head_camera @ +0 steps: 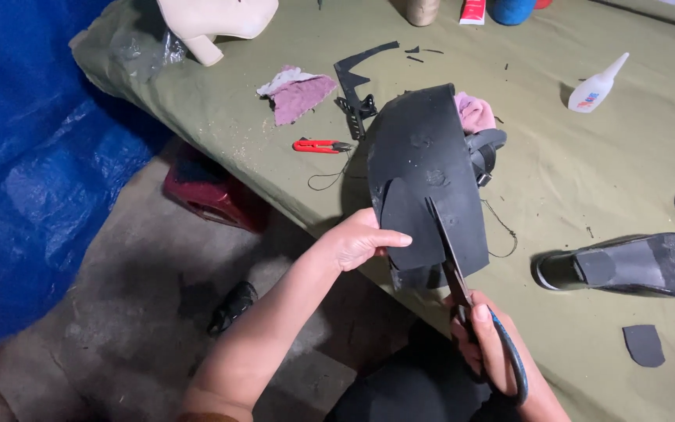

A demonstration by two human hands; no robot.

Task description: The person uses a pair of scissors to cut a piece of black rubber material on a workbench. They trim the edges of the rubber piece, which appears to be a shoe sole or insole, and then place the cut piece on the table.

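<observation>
My left hand (357, 241) pinches the lower left edge of a large black rubber sheet (423, 156), held upright over the table's front edge. A sole-shaped piece lies against the sheet near my thumb. My right hand (494, 344) grips blue-handled scissors (462, 289); their blades point up into the sheet's lower middle, partway along a cut.
An olive cloth covers the table (587, 172). On it lie red thread snips (318, 145), purple and pink rags (300, 95), black offcuts (357, 70), a white glue bottle (597, 86), a black shoe sole-up (634, 266), a small black patch (644, 345) and a cream heeled boot (212, 19). A dark red stool (208, 191) stands below.
</observation>
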